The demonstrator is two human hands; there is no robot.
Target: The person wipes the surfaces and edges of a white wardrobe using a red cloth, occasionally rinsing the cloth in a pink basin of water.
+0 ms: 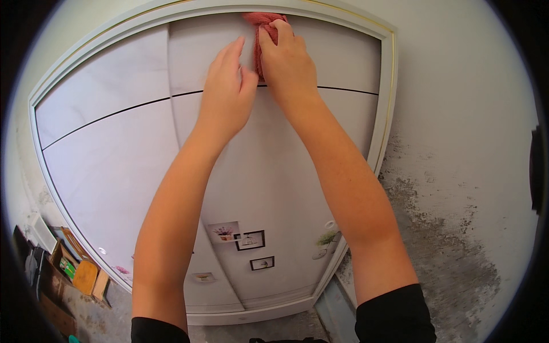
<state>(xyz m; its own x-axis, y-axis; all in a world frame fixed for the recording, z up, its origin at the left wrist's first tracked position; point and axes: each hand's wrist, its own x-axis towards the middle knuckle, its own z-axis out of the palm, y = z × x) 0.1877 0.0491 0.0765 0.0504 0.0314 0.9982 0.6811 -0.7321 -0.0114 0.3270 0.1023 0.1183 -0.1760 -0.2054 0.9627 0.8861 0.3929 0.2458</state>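
Observation:
Both my arms reach up toward the top of a white sliding-door wardrobe (269,166). A reddish cloth (264,57) is bunched against the upper door panel, just below the top frame. My right hand (289,63) has its fingers closed on the cloth and presses it to the panel. Just left of the cloth, my left hand (227,86) is raised with fingers stretched out and thumb apart, holding nothing. Part of the cloth is hidden behind my right hand.
A pale frame (388,97) borders the wardrobe doors. At right stands a wall with dark, peeling patches (434,246). Low on the doors are small printed pictures (250,240). At lower left, a wooden chair (86,277) stands among stacked items on the floor.

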